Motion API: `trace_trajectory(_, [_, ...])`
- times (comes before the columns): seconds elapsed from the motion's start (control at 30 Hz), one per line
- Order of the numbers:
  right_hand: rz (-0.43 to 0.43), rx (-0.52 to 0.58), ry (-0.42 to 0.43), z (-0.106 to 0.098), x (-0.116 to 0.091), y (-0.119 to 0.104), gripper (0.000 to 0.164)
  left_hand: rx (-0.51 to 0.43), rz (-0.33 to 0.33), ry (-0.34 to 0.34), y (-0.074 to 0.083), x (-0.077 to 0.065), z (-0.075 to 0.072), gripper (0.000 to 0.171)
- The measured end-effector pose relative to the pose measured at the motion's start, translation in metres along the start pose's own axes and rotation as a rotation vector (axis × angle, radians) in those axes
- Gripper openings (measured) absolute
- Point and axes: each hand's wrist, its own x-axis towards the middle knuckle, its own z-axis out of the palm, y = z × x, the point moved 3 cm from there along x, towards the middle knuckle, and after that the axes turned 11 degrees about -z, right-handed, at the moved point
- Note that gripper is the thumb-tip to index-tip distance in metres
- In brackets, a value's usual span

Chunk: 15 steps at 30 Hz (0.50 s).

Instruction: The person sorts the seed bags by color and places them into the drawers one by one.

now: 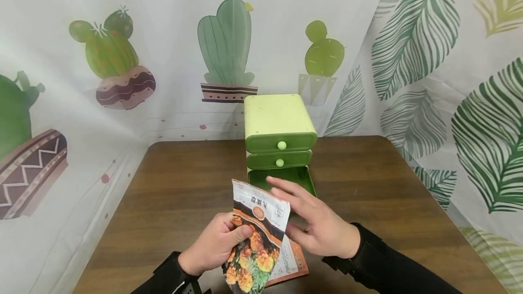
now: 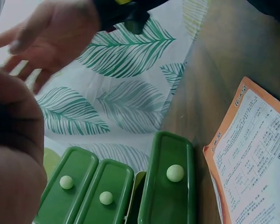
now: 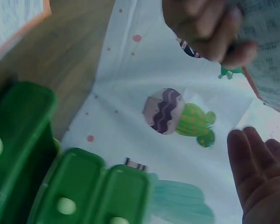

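Observation:
My left hand (image 1: pixel 214 244) grips a seed packet (image 1: pixel 254 239) printed with orange marigolds, the thumb over its front. The packet is tilted above the table, its white top uppermost. Beside its right edge is my right hand (image 1: pixel 323 228), fingers extended; in the right wrist view those fingers (image 3: pixel 245 163) look apart from the packet's text-covered back (image 3: pixel 268 60). Below lies a second packet (image 1: pixel 288 262) on the table, partly hidden by the first; its orange-bordered, printed side (image 2: pixel 254 163) shows in the left wrist view.
A small green drawer cabinet (image 1: pixel 278 112) stands at the back of the brown wooden table (image 1: pixel 184 171). Its bottom drawer (image 2: pixel 170 200) is pulled out, while the upper two are closed. Cloth (image 1: pixel 171 49) printed with cacti and leaves hangs behind.

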Motion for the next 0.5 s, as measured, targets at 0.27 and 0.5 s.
trace_trajectory(0.27, [-0.217, -0.126, -0.151, -0.012, 0.026, 0.000, 0.021, 0.228, -0.051, -0.129, -0.007, 0.012, 0.005, 0.038])
trace_trajectory(0.5, [-0.227, -0.226, -0.279, -0.026, 0.026, -0.001, 0.030, 0.854, -0.048, 0.056, 0.018, 0.002, -0.003, 0.062])
